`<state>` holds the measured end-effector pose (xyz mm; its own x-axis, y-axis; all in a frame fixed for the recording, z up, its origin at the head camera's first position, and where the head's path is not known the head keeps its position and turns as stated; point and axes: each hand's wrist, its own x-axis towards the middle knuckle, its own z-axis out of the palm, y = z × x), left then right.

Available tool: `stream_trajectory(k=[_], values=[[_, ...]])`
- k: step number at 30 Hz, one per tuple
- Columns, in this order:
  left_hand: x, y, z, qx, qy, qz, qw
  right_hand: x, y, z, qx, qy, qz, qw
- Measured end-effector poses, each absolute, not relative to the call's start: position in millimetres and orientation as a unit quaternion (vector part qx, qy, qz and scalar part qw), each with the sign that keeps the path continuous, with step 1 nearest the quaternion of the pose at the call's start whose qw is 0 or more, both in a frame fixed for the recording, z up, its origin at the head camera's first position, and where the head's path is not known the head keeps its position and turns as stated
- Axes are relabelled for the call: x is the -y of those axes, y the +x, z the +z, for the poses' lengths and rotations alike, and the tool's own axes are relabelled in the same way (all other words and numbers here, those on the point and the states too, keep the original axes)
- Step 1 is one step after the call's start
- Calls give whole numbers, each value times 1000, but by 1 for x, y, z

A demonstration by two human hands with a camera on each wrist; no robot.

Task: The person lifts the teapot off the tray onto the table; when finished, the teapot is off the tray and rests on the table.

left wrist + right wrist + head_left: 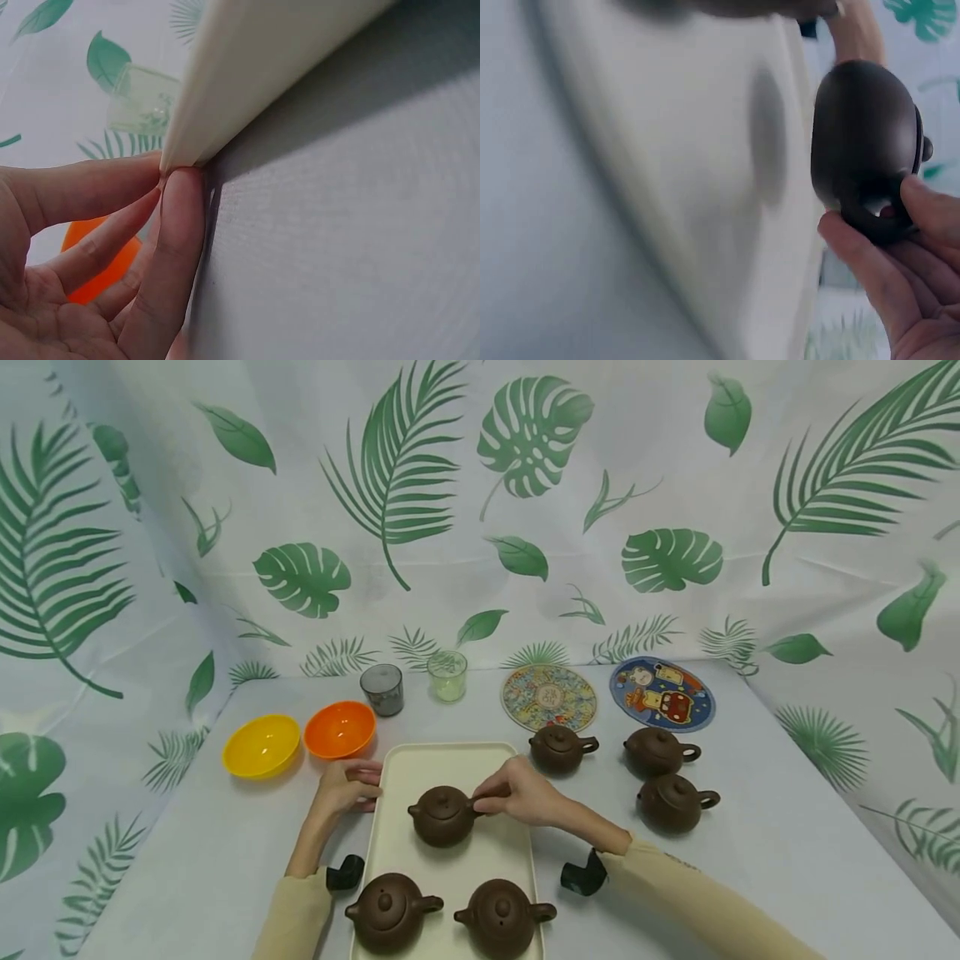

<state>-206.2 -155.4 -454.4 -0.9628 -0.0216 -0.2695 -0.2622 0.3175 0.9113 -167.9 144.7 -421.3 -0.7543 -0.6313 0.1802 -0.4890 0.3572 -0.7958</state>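
A cream tray (405, 860) lies lengthwise before me. My right hand (521, 795) pinches the handle of a dark brown teapot (442, 817), which hangs just above the tray. In the right wrist view, the held teapot (866, 127) stands clear of its shadow, with fingers and thumb round the handle. My left hand (345, 789) grips the tray's left edge; in the left wrist view, fingertips (184, 199) meet at the rim. On the tray's near end stand two more teapots, a left one (388, 912) and a right one (501, 918).
Right of the tray stand three brown teapots (558, 749) (656, 752) (675, 804). Behind them lie a patterned round mat (547, 681) and a blue mat (637, 672). To the left sit a yellow bowl (262, 747) and an orange bowl (340, 731), near a grey glass (382, 689) and a green glass (447, 677).
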Motion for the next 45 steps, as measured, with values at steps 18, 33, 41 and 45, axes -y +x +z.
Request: stream_trajectory(k=[18, 33, 41, 45], values=[[155, -203, -451, -804, -93, 579, 105, -278, -149, -417, -874, -245, -418, 40], [154, -204, -453, -806, -94, 575, 102, -287, -153, -418, -885, -237, -392, 80], [154, -203, -454, -806, -98, 575, 103, -285, -154, -416, -894, -237, -373, 72], [155, -204, -454, -806, -100, 574, 107, -278, -149, -410, -901, -234, -366, 15]])
